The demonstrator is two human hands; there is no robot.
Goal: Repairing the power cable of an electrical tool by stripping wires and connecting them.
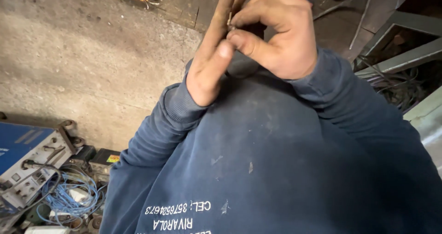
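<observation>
Up top, between our fingers, a small metal piece (229,21) is mostly hidden, kind unclear. Our right hand (276,33) pinches it; our left hand (212,54), fingers together, backs it. Its long axis looks roughly upright.

Dark navy sweatshirt (276,160), ribbed cuffs, white printed lettering near hem, pale scuffs and dust flecks; bare hands, grimy.

concrete floor (69,54) bears blue machine (27,158), blue wires (69,197).
</observation>
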